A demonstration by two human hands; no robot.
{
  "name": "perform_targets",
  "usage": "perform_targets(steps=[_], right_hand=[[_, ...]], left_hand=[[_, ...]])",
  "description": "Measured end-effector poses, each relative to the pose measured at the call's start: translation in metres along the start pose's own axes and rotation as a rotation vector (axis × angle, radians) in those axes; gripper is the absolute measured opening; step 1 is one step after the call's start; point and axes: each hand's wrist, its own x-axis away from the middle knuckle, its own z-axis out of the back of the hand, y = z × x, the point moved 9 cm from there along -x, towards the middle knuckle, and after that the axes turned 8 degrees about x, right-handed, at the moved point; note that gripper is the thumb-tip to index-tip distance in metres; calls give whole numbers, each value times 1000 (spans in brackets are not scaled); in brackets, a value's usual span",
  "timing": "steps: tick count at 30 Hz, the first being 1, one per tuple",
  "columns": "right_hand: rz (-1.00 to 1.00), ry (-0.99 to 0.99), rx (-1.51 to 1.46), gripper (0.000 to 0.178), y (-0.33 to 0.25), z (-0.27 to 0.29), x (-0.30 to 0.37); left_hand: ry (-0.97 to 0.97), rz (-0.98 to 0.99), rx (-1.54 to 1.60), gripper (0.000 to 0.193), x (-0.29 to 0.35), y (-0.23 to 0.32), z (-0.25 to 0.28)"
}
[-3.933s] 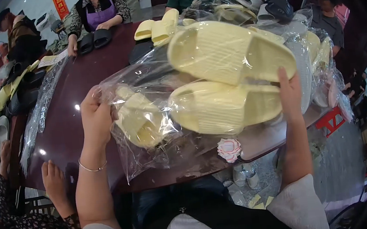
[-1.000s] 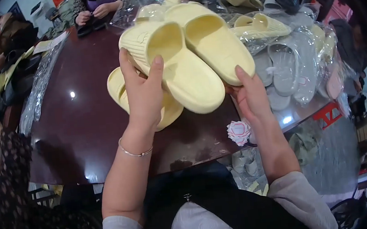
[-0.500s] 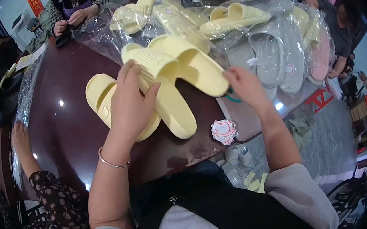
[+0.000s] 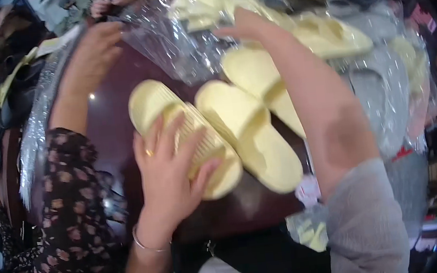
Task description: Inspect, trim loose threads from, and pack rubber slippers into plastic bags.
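Note:
My left hand (image 4: 171, 165) lies with fingers spread on a pale yellow slipper (image 4: 152, 93) with a ribbed strap, at the left of the near tabletop. Beside it, just right, rests another pale yellow slipper (image 4: 275, 168). Beyond that one is a further yellow slipper (image 4: 249, 69), partly hidden by my right forearm. Stretched out to the far side, my right hand (image 4: 244, 24) is over a clear plastic bag (image 4: 183, 55) and bagged yellow slippers (image 4: 197, 8). Its fingers are blurred, so I cannot tell whether they hold the plastic.
At the left, a person's hand (image 4: 95, 56) in a dark floral sleeve reaches over the dark red table (image 4: 112, 110). Grey slippers (image 4: 369, 99) in plastic lie to the right. White and pink labels (image 4: 308, 190) sit near the front edge. Another person's hand (image 4: 101, 7) is at the far side.
My right hand has left the right-hand yellow slipper and reached far forward. My left hand has shifted onto the left slipper. The co-worker's arm has moved forward over the table.

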Motion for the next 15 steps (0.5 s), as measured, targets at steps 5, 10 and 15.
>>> perform_targets(steps=[5, 10, 15], right_hand=[[112, -111, -1, 76, -24, -20, -15], [70, 64, -223, 63, -36, -21, -21], [74, -181, 10, 50, -58, -56, -29]], left_hand=[[-1, -10, 259, 43, 17, -22, -13], [-2, -71, 367, 45, 18, -20, -12], [27, -79, 421, 49, 18, -28, -9]])
